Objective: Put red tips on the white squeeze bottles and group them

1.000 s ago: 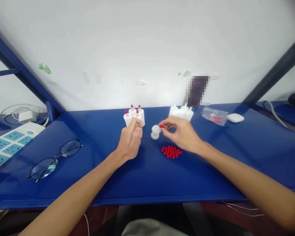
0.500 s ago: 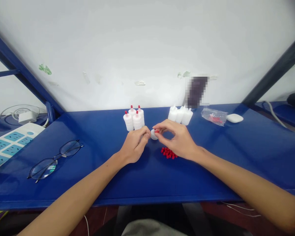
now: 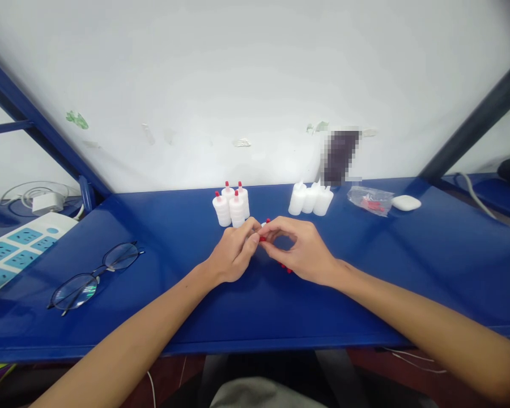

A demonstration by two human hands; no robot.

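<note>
My left hand (image 3: 234, 249) is closed, its thumb and index finger meeting my right fingertips; what lies inside its curled fingers is hidden. My right hand (image 3: 304, 249) pinches a small red cap (image 3: 262, 239) between thumb and forefinger, right at the left fingertips. Just behind the joined fingers a sliver of a white bottle (image 3: 264, 224) shows, with a red tip (image 3: 268, 220) beside it; the hands cover the rest. Left of them stand several white squeeze bottles with red caps (image 3: 237, 212). Loose red caps (image 3: 289, 270) lie mostly hidden under my right hand.
White bottles without caps (image 3: 309, 200) stand upright at the back right. Beyond them are a clear bag with red pieces (image 3: 370, 202) and a white rounded case (image 3: 406, 203). Glasses (image 3: 97, 275) and a power strip (image 3: 23, 249) lie at left on the blue table (image 3: 323, 317).
My right hand has shifted slightly left and down, bringing its fingertips against my left hand. The white bottle between them is now mostly covered, as are the loose red caps.
</note>
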